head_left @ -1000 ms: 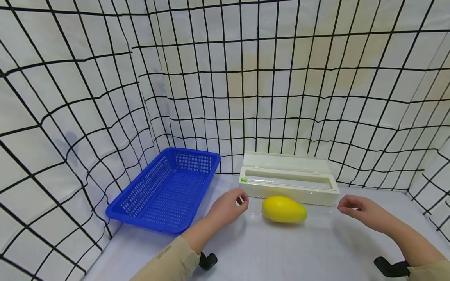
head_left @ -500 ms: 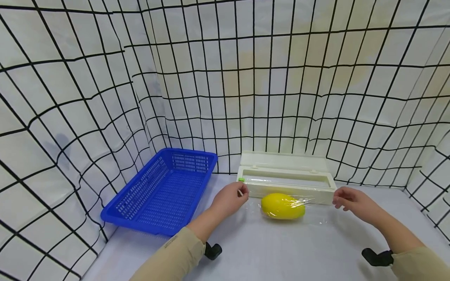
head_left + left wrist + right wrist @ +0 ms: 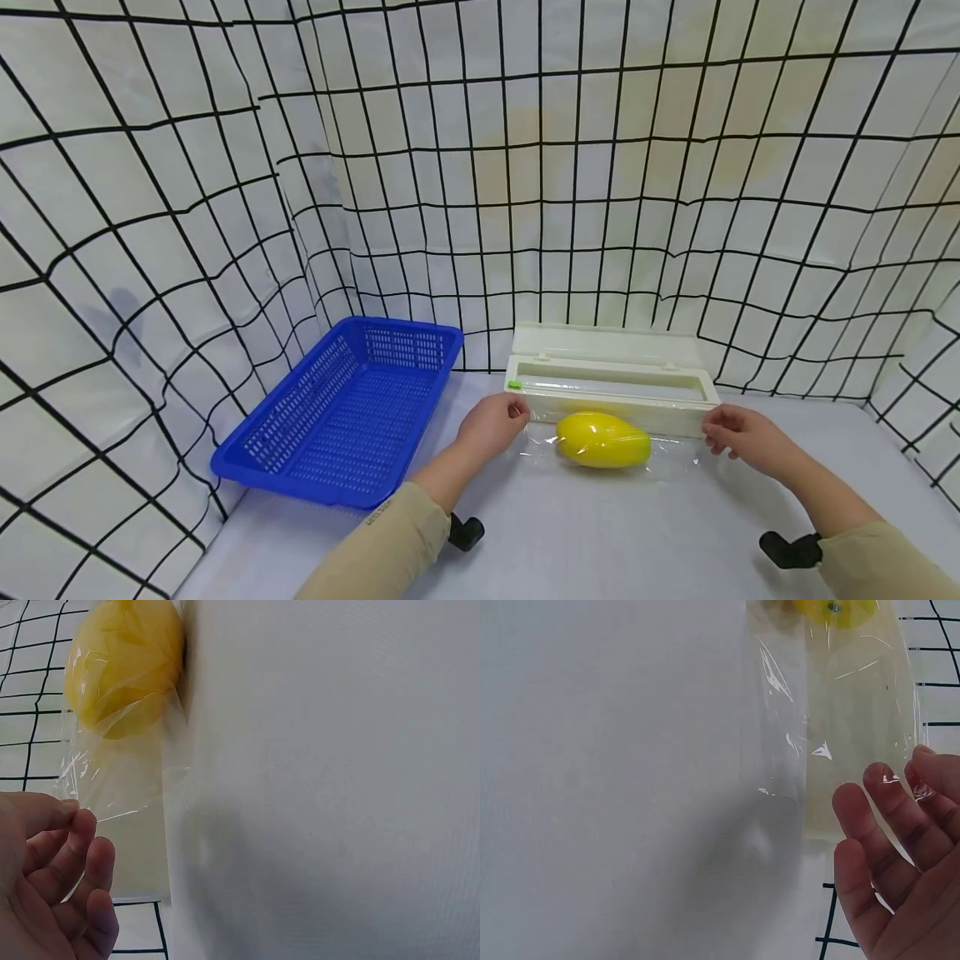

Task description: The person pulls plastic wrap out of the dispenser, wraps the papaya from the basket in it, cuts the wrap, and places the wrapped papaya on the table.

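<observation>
A yellow mango-shaped fruit (image 3: pixel 603 440), greenish at its right end, lies on the white table in the head view. Clear plastic wrap (image 3: pixel 124 776) is draped over it and shines in both wrist views. My left hand (image 3: pixel 493 427) pinches one corner of the wrap between thumb and index finger, left of the fruit. On the other side my right hand (image 3: pixel 744 433) pinches the opposite corner, its other fingers loosely bent under the film. Behind the fruit stands a cream wrap dispenser box (image 3: pixel 611 414), lid up, with a film roll and a small green slider (image 3: pixel 515 385) inside.
To the left sits a blue perforated plastic basket (image 3: pixel 345 492). White sheeting with a black wire grid (image 3: pixel 487 200) rises behind and at both sides of the table (image 3: pixel 600 533). Black wrist mounts (image 3: pixel 791 550) stick out below the forearms.
Both hands have come down and forward toward the box, the right one also moving left. The wrap between them now lies over the fruit, where earlier the fruit showed without film on it.
</observation>
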`<state>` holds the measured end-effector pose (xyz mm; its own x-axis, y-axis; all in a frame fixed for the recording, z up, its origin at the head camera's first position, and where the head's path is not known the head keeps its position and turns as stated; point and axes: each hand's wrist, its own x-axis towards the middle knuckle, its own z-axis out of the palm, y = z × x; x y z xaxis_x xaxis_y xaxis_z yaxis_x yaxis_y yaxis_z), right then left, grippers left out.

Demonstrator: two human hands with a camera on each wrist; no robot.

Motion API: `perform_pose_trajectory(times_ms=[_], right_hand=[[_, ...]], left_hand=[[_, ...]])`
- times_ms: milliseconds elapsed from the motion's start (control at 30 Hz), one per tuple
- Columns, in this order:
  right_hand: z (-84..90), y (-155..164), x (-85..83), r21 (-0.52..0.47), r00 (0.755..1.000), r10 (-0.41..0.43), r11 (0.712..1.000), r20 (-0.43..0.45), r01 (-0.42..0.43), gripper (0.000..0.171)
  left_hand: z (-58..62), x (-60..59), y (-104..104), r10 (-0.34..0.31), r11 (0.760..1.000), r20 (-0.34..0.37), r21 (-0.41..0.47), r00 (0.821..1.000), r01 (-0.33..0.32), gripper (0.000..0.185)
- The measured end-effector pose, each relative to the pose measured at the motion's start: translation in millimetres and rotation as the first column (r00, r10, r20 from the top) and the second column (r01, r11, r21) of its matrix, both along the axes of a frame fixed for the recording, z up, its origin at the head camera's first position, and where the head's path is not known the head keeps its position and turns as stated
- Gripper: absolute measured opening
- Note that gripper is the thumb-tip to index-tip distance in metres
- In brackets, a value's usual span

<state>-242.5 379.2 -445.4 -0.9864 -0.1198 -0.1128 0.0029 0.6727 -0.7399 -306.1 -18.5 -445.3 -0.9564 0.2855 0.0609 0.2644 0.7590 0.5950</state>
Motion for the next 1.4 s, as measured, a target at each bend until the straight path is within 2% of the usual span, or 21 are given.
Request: perform_pose_trajectory(times_ms=[300, 400, 500, 633, 733, 867, 967, 1033, 1100, 1167, 1233, 1300, 1367, 1400], right_hand=[[-12.6, -5.1, -0.8, 0.025, 0.998, 0.007, 1.000, 0.058, -0.008, 0.017], [-16.0, -6.8, -1.1, 0.027, 0.998, -0.001, 1.000, 0.062, -0.001, 0.016], [-18.1, -7.1, -0.5, 0.021, 0.998, 0.002, 1.000, 0.060, -0.003, 0.016], [-18.9, -5.0, 0.7, -0.002, 0.998, 0.010, 1.000, 0.068, -0.010, 0.019], [-19.2, -2.2, 1.1, -0.016, 0.996, 0.004, 1.000, 0.086, -0.002, 0.024], [-20.8, 2.2, 1.2, -0.026, 0.995, 0.002, 1.000, 0.100, 0.001, 0.029], [-21.8, 4.9, 1.4, -0.027, 0.994, -0.005, 1.000, 0.109, 0.008, 0.033], [-22.1, 6.3, 1.5, -0.025, 0.994, 0.000, 1.000, 0.105, 0.002, 0.036], [-21.4, 6.7, 1.9, -0.022, 0.994, -0.009, 1.000, 0.105, 0.011, 0.039], [-19.7, 6.2, 2.3, -0.017, 0.995, -0.011, 1.000, 0.099, 0.013, 0.041], [-18.5, 5.6, 2.2, -0.014, 0.995, -0.014, 1.000, 0.095, 0.015, 0.043], [-17.1, 4.6, 2.5, -0.012, 0.995, -0.022, 1.000, 0.097, 0.023, 0.044], [-16.4, 4.0, 2.5, -0.007, 0.995, -0.024, 1.000, 0.096, 0.025, 0.045], [-15.8, 3.7, 2.8, -0.006, 0.995, -0.026, 1.000, 0.096, 0.027, 0.046]], left_hand=[[-15.2, -5.0, 7.1, -0.017, 0.996, 0.043, -0.086, 0.999, 0.021, 0.008], [-17.3, -6.1, 8.6, -0.024, 0.996, 0.053, -0.089, 0.998, 0.028, 0.008], [-16.7, -6.5, 6.9, -0.030, 0.998, 0.076, -0.047, 0.997, 0.034, 0.007], [-16.8, -7.0, 0.7, -0.036, 0.997, 0.168, 0.066, 0.985, 0.026, 0.013], [-17.8, -6.6, -4.8, -0.023, 0.993, 0.229, 0.117, 0.973, -0.004, 0.018], [-14.3, -2.5, -9.1, 0.032, 0.997, 0.197, 0.068, 0.980, -0.046, 0.025], [-6.2, 5.2, -7.9, 0.083, 0.996, 0.096, -0.022, 0.992, -0.081, 0.026], [1.0, 13.1, -4.7, 0.078, 0.995, 0.012, -0.065, 0.997, -0.077, 0.025], [7.6, 22.1, 0.6, 0.012, 0.994, -0.085, -0.108, 0.996, -0.021, 0.023], [14.1, 31.5, 7.2, -0.108, 0.984, -0.171, -0.160, 0.979, 0.081, 0.023], [17.7, 39.3, 14.8, -0.245, 0.953, -0.229, -0.236, 0.942, 0.191, 0.026], [19.1, 44.1, 22.4, -0.354, 0.912, -0.260, -0.310, 0.898, 0.269, 0.029], [16.8, 45.5, 28.9, -0.422, 0.874, -0.271, -0.374, 0.865, 0.310, 0.032], [15.3, 46.1, 31.2, -0.439, 0.862, -0.271, -0.396, 0.856, 0.317, 0.033]])
